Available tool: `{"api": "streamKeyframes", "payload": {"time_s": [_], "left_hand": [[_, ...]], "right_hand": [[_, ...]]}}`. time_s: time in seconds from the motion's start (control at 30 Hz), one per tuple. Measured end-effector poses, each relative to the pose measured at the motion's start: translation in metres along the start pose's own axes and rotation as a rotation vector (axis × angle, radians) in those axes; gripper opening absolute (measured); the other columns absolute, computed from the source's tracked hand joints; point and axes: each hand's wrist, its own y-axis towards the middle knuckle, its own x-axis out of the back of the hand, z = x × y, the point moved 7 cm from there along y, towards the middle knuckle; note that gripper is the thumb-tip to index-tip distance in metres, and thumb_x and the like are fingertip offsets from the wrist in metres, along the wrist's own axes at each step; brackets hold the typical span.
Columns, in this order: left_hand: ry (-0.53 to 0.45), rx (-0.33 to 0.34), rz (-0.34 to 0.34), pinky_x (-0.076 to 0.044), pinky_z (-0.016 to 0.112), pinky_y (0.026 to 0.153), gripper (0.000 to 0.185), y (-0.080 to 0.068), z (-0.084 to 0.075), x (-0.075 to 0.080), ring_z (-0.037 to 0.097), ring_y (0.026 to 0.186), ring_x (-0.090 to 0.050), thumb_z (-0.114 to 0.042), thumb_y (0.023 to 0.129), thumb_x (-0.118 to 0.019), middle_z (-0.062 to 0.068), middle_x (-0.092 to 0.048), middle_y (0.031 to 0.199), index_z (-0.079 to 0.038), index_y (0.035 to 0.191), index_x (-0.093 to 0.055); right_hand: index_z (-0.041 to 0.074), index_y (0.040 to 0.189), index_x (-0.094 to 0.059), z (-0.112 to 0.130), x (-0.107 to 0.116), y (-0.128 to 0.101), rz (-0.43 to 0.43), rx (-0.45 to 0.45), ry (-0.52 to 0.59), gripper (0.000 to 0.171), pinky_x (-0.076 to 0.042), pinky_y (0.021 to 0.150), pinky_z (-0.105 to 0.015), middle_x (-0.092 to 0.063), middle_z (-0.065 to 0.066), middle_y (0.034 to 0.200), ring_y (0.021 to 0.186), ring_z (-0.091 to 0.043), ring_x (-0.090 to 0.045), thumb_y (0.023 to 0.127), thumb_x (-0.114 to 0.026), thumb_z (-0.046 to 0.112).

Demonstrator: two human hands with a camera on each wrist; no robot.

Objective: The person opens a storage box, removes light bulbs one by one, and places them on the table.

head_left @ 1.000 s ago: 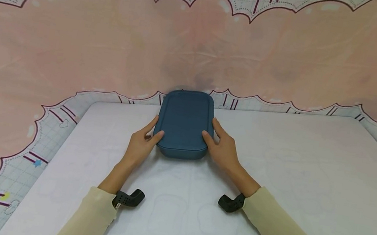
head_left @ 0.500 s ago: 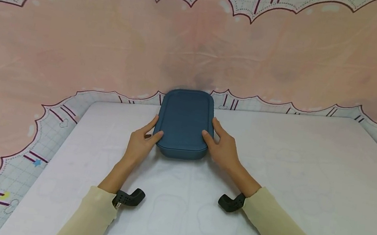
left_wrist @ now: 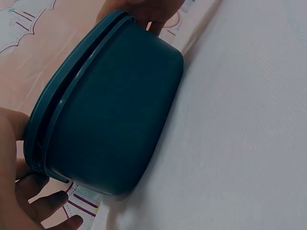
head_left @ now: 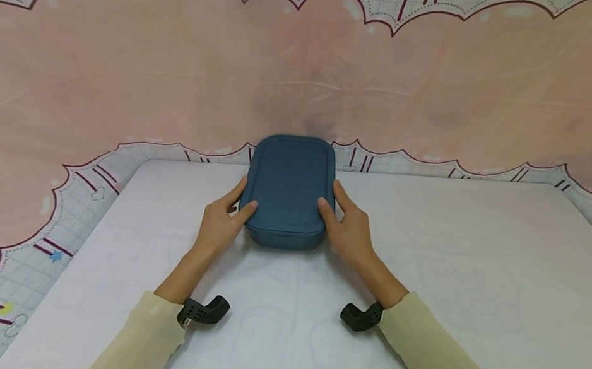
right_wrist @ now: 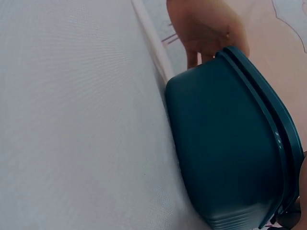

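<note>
A dark blue rectangular lunch box (left_wrist: 115, 105) stands on the white table with its lid (head_left: 290, 184) on top. A dark gap runs between the lid's edge and the box's rim in both wrist views. My left hand (head_left: 219, 221) grips the lid's left edge, thumb on top and fingers at the side. At the right edge my right hand (head_left: 352, 231) holds the lid the same way, thumb over the top. In the right wrist view the left hand (right_wrist: 208, 28) shows beyond the box; several fingertips are hidden behind it.
The white tabletop (head_left: 459, 285) spreads around the box, its back edge just behind it. A pink patterned cloth (head_left: 175, 71) with scalloped borders hangs behind and lies along the left side. A black wrist camera (head_left: 204, 310) sits on each wrist.
The lid's far edge and both hands have risen slightly in the head view, while the box's lower front edge has stayed in place. Both hands keep their hold.
</note>
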Motion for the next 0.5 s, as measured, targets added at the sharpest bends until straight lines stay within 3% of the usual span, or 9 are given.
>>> {"api": "streamKeyframes", "payload": {"time_s": [0.5], "left_hand": [[0.031,0.004,-0.021,-0.037,0.041,0.105,0.059,0.002,-0.008,0.009,0.023,0.135,-0.036,-0.027,0.097,-0.058,0.008,-0.037,0.148,-0.013,0.149,-0.035]], "right_hand": [[0.002,0.148,-0.030,0.013,0.006,0.007,0.002,0.049,0.032,0.059,-0.029,0.110,-0.039,-0.031,-0.009,0.152,0.137,-0.021,-0.031,0.100,-0.052,0.029]]}}
